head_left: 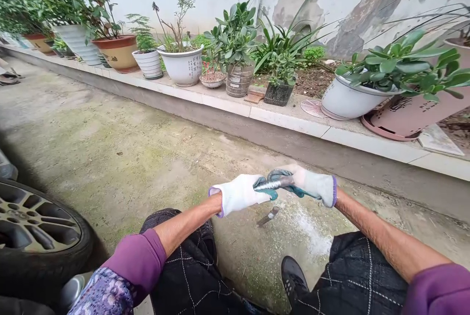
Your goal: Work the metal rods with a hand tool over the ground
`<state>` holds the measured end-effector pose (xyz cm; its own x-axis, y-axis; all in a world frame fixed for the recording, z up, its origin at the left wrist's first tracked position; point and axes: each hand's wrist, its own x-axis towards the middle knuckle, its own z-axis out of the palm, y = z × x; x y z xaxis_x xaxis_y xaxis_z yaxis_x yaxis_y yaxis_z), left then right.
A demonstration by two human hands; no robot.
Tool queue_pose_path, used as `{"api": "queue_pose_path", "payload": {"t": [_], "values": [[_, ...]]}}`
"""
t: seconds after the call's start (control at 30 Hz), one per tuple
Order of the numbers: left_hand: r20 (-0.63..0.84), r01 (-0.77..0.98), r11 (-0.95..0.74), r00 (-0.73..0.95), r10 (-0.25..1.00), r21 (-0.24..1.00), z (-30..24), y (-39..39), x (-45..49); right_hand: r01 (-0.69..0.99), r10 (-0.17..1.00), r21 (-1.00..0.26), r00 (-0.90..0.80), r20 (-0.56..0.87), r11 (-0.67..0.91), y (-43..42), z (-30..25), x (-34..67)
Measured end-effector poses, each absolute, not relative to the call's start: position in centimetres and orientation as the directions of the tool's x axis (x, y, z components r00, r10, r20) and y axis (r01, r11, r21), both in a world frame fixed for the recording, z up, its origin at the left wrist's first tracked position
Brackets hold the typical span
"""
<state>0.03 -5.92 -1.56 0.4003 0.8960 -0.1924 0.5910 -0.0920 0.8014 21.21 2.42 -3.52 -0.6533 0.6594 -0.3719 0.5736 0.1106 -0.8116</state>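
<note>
Both my hands wear white work gloves with green-coated fingers. My left hand (240, 192) and my right hand (310, 183) meet in front of me, fingers closed around a short shiny metal rod (272, 184) that looks threaded and lies level between them. Below the hands, a small flat metal tool (269, 216) lies on the concrete ground beside a whitish stain (310, 229). My knees in dark checked trousers and one black shoe (293, 278) frame the spot.
A car wheel (35, 229) stands at the left edge. A raised concrete ledge (286, 121) along the wall carries several potted plants, among them a white pot (182, 66) and a tipped white pot (347, 99). A metal can (71, 290) sits near my left elbow.
</note>
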Motion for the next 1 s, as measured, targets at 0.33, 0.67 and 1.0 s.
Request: {"api": "queue_pose_path", "payload": {"t": [0.33, 0.67, 1.0], "values": [[-0.259, 0.342, 0.173, 0.225, 0.939, 0.924, -2.1, -4.0, 1.0, 0.586, 0.792, -0.764, -0.586, -0.169, 0.27, 0.2, -0.8, 21.2], [-0.283, 0.943, -0.29, 0.326, 0.902, 0.16, -4.2, -1.6, 1.8, 0.706, 0.758, -0.538, -0.628, -0.177, 0.46, 0.1, -1.2, 22.9], [-0.248, 0.615, 0.023, 0.283, 0.927, 0.788, -1.0, -3.5, 1.3, 0.534, 0.801, -0.827, -0.567, -0.193, 0.178, 2.8, -2.5, 21.2]]}}
